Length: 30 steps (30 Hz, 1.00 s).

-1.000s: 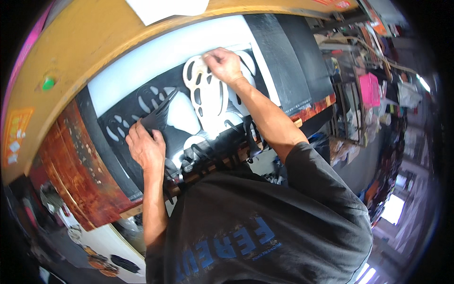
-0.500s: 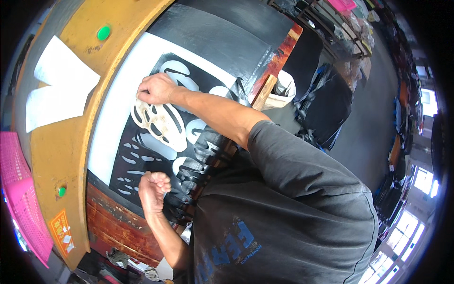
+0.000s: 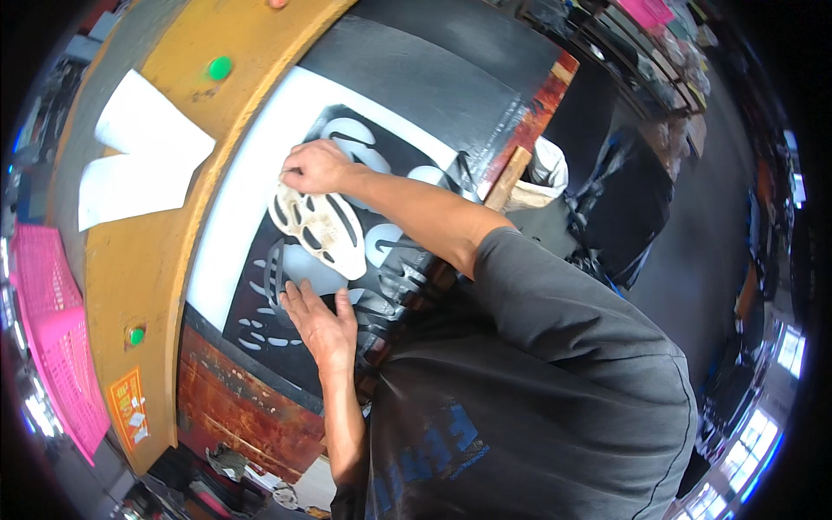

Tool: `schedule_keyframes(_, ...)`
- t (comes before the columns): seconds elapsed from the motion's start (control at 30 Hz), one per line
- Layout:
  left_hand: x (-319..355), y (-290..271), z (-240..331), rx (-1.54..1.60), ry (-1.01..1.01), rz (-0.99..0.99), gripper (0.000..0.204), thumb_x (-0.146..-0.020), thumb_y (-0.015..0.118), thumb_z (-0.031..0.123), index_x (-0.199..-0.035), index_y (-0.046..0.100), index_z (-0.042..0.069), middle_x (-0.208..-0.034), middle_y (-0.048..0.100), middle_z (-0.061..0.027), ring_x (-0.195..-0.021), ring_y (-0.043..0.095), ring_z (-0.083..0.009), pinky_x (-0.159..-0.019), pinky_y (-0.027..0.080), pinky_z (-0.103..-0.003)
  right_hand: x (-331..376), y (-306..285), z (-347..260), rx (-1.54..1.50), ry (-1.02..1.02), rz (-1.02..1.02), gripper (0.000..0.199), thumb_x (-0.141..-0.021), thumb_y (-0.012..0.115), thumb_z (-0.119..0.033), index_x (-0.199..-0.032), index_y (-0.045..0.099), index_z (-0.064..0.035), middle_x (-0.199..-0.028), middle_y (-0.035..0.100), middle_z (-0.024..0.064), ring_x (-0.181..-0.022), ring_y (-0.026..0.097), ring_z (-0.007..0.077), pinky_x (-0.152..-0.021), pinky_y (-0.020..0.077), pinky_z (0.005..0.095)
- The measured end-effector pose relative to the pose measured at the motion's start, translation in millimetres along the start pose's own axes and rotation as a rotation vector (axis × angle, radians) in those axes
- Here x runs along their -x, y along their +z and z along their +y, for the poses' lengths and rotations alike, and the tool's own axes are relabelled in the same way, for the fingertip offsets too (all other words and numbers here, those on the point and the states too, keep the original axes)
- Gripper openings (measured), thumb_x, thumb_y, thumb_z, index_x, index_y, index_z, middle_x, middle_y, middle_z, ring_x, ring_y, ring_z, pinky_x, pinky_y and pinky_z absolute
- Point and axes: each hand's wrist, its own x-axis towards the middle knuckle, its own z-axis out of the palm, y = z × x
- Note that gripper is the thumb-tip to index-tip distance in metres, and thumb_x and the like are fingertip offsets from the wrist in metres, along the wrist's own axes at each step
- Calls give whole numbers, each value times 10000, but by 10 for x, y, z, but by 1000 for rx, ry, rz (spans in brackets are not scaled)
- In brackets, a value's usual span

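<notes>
Curled fingers of the right hand seem to pinch the upper end of a flat, cream, slotted template, which lies upon a black sheet with cut-out holes; below this template, the left hand is loosely spread.

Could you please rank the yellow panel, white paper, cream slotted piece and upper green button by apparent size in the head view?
Largest to smallest:
yellow panel
white paper
cream slotted piece
upper green button

End of cream openwork template covered by right hand; pink bin cut off by upper edge
</notes>
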Motion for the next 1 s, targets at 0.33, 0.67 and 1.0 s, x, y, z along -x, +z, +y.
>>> schedule_keyframes(0.33, -79, 342, -314, -154, 6, -33, 1170, -782, 811, 736, -1535, 510, -106, -1698, 397, -251, -1617, 161, -560, -1280, 133, -708, -260, -428, -65, -1084, 625, 127, 292, -1049, 709, -283, -1096, 780, -4, -917, 744, 47, -725, 678, 119, -670, 600, 277)
schedule_keyframes(0.67, 1, 548, -563, 64, 34, 249, 383, -1026, 636, 257, -1299, 752, 15, -1514, 643, -103, -1588, 339, -461, -1294, 203, -652, 792, -625, -805, 288, 213, -181, 753, -894, 818, -485, -1477, 639, -43, -1499, 571, 322, -1319, 603, 442, -1124, 506, 494)
schedule_keyframes(1.0, -13, 568, -559, 79, 20, 317, 317, -975, 666, 169, -1244, 784, 50, -1471, 678, -60, -1565, 398, -428, -1285, 260, -636, 995, 62, -1205, 528, 232, -320, 997, -780, 906, -457, -1625, 486, -135, -1709, 257, 292, -1508, 202, 706, -1206, 278, 752)
